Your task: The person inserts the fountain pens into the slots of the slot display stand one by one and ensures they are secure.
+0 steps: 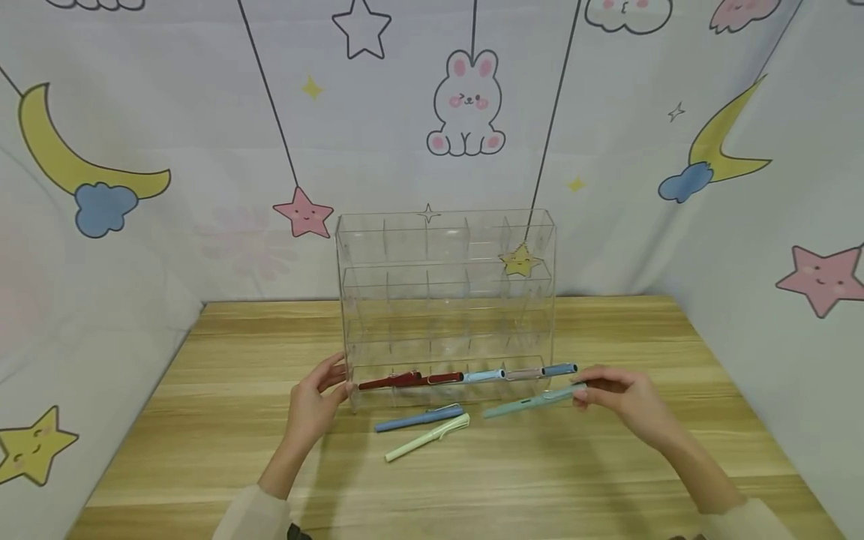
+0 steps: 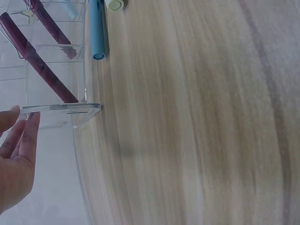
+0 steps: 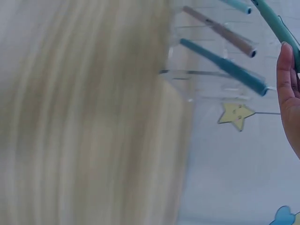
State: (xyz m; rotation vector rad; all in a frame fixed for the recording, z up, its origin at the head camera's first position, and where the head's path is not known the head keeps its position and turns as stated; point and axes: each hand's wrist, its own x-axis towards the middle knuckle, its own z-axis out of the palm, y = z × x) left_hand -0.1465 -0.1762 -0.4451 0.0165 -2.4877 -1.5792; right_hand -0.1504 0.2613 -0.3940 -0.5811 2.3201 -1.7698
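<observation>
A clear acrylic rack (image 1: 448, 330) with several compartments stands on the table. My left hand (image 1: 316, 401) rests fingertips and thumb against the rack's left side panel (image 2: 61, 108). My right hand (image 1: 624, 401) pinches a mint-green pen (image 1: 533, 401) by its capped end, to the right of the rack's front; its other end points left. Along the rack's lowest row lie two dark red pens (image 1: 388, 381), a light blue pen (image 1: 484, 376), a greyish-pink pen (image 3: 229, 35) and a dark blue pen (image 3: 225, 65), their capped ends pointing right.
On the table before the rack lie a blue pen (image 1: 418, 418) and a pale yellow-green pen (image 1: 427, 438). The wood-grain table (image 1: 540, 480) is bordered by a white cloth backdrop (image 1: 378, 150) printed with stars, moons and a rabbit.
</observation>
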